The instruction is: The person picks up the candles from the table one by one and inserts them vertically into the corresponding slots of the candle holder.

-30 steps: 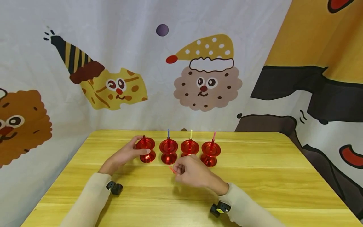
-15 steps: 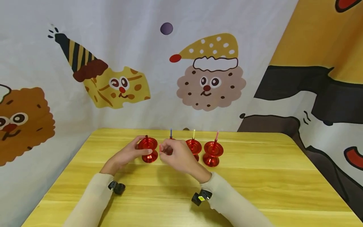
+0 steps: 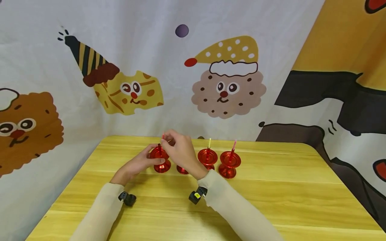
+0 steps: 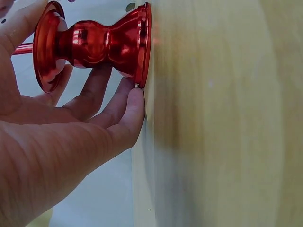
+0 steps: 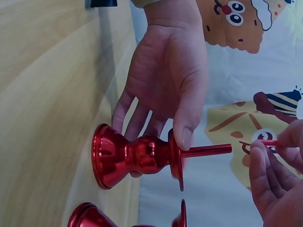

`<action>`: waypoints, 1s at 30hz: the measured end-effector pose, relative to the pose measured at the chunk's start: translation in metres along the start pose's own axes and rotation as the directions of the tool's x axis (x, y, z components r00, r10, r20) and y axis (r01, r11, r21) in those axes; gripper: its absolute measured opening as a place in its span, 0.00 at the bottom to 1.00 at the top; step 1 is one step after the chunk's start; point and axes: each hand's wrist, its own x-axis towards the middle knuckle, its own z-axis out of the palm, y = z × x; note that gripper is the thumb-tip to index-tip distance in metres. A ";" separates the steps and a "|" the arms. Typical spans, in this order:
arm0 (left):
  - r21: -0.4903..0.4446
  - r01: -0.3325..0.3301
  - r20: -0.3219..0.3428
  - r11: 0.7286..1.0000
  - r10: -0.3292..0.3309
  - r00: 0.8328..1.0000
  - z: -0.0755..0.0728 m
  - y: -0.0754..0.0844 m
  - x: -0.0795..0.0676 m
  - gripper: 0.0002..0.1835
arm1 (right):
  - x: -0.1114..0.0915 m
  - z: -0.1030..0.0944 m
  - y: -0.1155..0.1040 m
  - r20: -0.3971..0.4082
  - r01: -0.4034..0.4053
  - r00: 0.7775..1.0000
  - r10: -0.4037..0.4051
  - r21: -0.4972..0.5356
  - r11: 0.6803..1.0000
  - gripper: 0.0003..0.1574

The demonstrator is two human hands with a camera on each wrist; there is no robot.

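A shiny red metal candle holder [image 5: 147, 153] stands upright at the left end of a row, its narrow tube [image 5: 208, 150] bare at the top. My left hand [image 3: 137, 164] holds it, thumb on the dish rim and fingers around the far side. My right hand [image 3: 181, 150] pinches a thin red candle [image 5: 270, 143] between thumb and fingertips. In the right wrist view the candle lies a short gap beyond the tube's end, roughly in line with it. The left wrist view shows the holder's flared base [image 4: 137, 42] beside my fingertips.
To the right, a second red holder [image 3: 182, 170] is mostly hidden by my right hand. Beyond it stand one holder [image 3: 207, 156] with a yellow candle [image 3: 209, 143] and another [image 3: 230, 160] with a pink candle [image 3: 234, 145]. A printed cloth [image 3: 144, 40] hangs behind the wooden table [image 3: 271, 187].
My right hand has carried the red candle left and up, from in front of the row to above the leftmost holder. My left hand has kept its grip on that holder.
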 end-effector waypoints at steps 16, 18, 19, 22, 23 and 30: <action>-0.024 -0.023 0.029 0.999 0.023 0.999 0.001 0.001 -0.001 0.39 | 0.006 0.016 0.005 -0.013 0.052 0.998 -0.055 -0.152 0.987 0.04; -0.030 -0.025 0.032 0.999 0.026 0.999 0.000 0.001 0.000 0.39 | 0.006 0.018 0.005 -0.002 0.049 0.999 -0.050 -0.167 0.985 0.04; -0.034 -0.024 0.033 0.999 0.025 0.999 0.000 0.000 0.000 0.39 | 0.006 0.018 0.006 0.005 0.048 0.999 -0.048 -0.174 0.984 0.05; -0.041 -0.025 0.039 0.999 0.026 0.999 0.000 0.000 -0.001 0.39 | 0.005 0.020 0.007 0.027 0.048 0.999 -0.044 -0.197 0.979 0.05; -0.043 -0.027 0.042 0.999 0.029 0.999 -0.001 0.000 -0.001 0.38 | 0.005 0.021 0.007 0.031 0.047 0.999 -0.042 -0.205 0.978 0.06; -0.048 -0.044 0.056 0.998 0.046 0.997 -0.001 0.000 -0.002 0.39 | 0.003 0.026 0.012 0.048 0.045 0.998 -0.034 -0.254 0.966 0.05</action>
